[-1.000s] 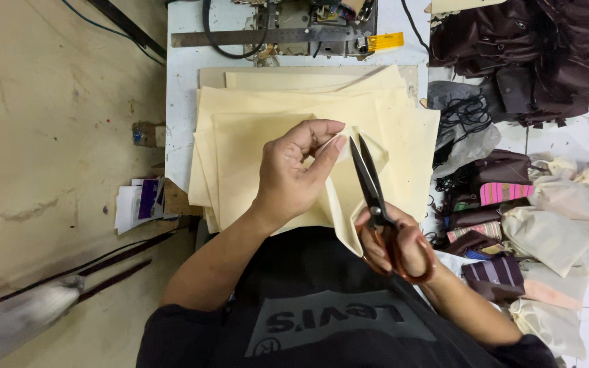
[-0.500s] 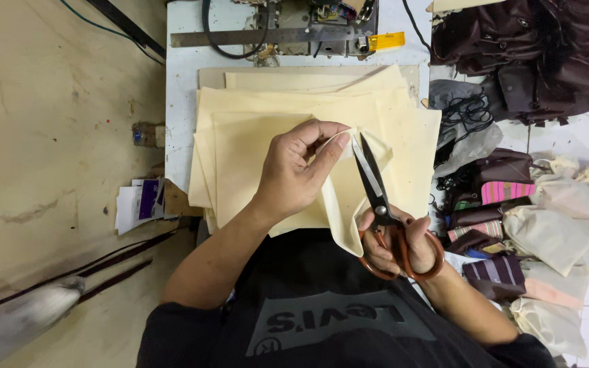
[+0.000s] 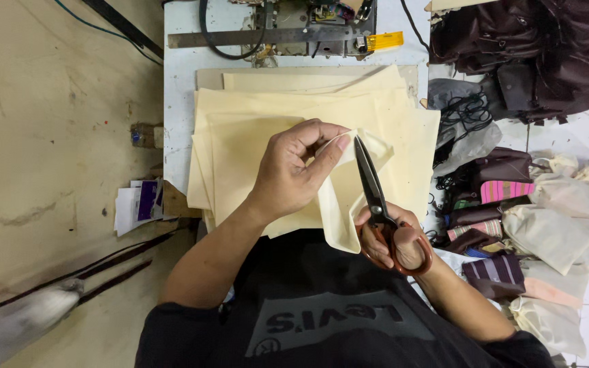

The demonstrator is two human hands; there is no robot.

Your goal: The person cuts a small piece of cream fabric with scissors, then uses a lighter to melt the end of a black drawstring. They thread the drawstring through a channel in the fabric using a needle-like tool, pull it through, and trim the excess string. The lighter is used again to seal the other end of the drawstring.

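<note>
My left hand [image 3: 298,167] pinches the top edge of a cream fabric piece [image 3: 339,204] and lifts it off a stack of cream fabric sheets [image 3: 253,123] on the white table [image 3: 178,88]. My right hand [image 3: 393,238] grips large scissors with black blades and reddish-brown handles [image 3: 376,197]. The blades point up and away from me and lie against the raised fabric, just right of my left thumb. My fingers sit through the handle loops.
A sewing machine [image 3: 308,24] stands at the table's far edge. Dark bags [image 3: 533,48] are piled at the upper right, with striped pouches [image 3: 506,191] and pale cloth bags [image 3: 553,225] on the tiled floor. Papers [image 3: 138,204] lie left of the table.
The scissors have slid a little further up along the lifted fabric edge, and my left hand has kept its pinch while shifting slightly.
</note>
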